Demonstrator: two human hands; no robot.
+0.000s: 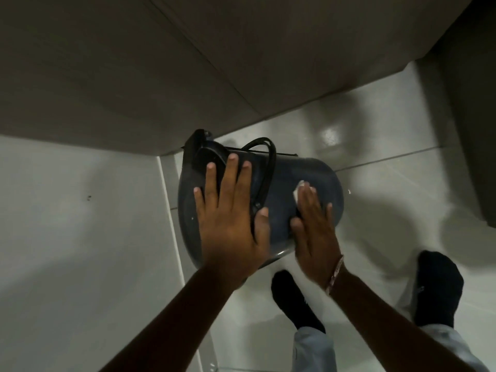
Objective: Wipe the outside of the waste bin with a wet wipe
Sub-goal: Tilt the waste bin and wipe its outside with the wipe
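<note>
Both forearms reach down from the bottom edge, bare, with a thin bracelet [335, 275] on the right wrist. Right hand [312, 232] lies flat, fingers straight and together, pressing a white wet wipe [298, 193] against the bin's curved side; no closed grip here, just an open palm pinning the wipe, of which only a crumpled corner peeks out past the fingertips. Left hand [230, 210] is spread wide, fingers fanned, palm laid on the bin's upper part; it too is an open grip, resting rather than clasping, with the fingertips over the black lid part [204, 154].

Between the two hands sits the waste bin [281, 178], tipped over towards its side on the floor [80, 237], dark blue-grey, smooth and rounded, slightly glossy. A black wire handle [268, 162] loops across it, running just beside the left thumb.

Around it: pale shiny tiles with blurred reflections, a grout line passing behind the bin. Dark-socked feet [295, 302] stand just below the bin, light trouser cuffs above them. A brown cabinet panel [161, 76] fills the top, its lower edge close behind the bin, and a dark block [477, 130] stands at the right edge.
</note>
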